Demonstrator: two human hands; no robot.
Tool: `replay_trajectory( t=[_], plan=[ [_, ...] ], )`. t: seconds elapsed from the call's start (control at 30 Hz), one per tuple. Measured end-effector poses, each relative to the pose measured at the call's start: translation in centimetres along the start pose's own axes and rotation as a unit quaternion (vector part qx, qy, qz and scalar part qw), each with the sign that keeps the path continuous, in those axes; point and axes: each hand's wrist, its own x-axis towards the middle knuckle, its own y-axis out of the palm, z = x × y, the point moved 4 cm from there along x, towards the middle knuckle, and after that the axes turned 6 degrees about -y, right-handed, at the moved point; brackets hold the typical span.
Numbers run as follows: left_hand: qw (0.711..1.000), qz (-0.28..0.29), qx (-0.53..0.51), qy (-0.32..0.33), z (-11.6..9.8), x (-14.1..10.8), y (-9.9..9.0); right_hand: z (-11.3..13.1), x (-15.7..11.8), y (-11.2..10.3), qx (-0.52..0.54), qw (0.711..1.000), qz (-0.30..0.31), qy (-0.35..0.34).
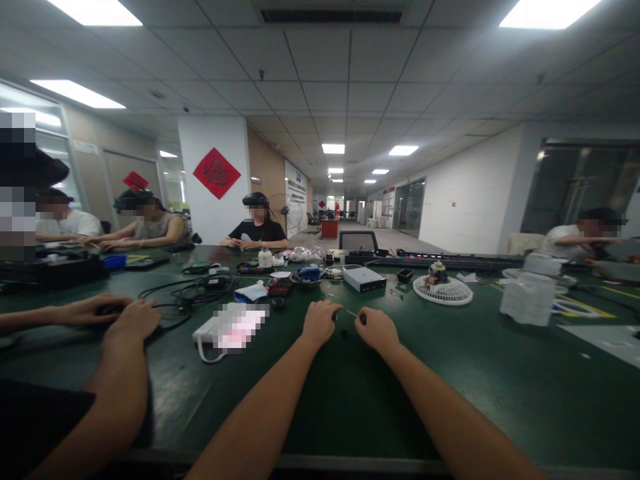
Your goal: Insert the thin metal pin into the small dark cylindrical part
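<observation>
Both my hands are over the green table, close together in the middle. My right hand [379, 328] is closed, and from its fingers a thin pale shaft [351, 312], like that of a small screwdriver, points left. My left hand [320, 321] is curled shut at the shaft's other end, pinching a small dark part [337, 314] mostly hidden by the fingers. Whether shaft and part touch I cannot tell. Below, between the hands, a small black piece [344, 331] lies on the table.
Beyond my hands are a silver box-shaped drive [364, 279], a white fan grille [443, 291] with its motor, and a bowl [306, 277]. Left lie a white box with a strap [210, 328] and black cables [187, 290]. A co-worker's hands [131, 317] work at far left. White plastic housings [529, 298] stand right.
</observation>
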Motion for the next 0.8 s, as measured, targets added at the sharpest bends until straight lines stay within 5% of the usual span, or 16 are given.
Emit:
replay_trajectory(
  t=[0.13, 0.43, 0.8],
  plan=[
    [0.999, -0.001, 0.017, -0.041, 0.7, 0.1, 0.7, -0.1, 0.1, 0.0, 0.006, 1.0, 0.011, -0.011],
    [0.995, 0.025, 0.049, -0.083, 1.6, 0.1, 1.6, 2.7, -1.0, 1.0, 0.044, 0.983, 0.086, -0.157],
    [0.994, 0.03, 0.055, -0.086, 1.6, 0.1, 1.3, 0.4, 0.4, 1.9, 0.076, 0.988, 0.081, -0.103]
  ],
)
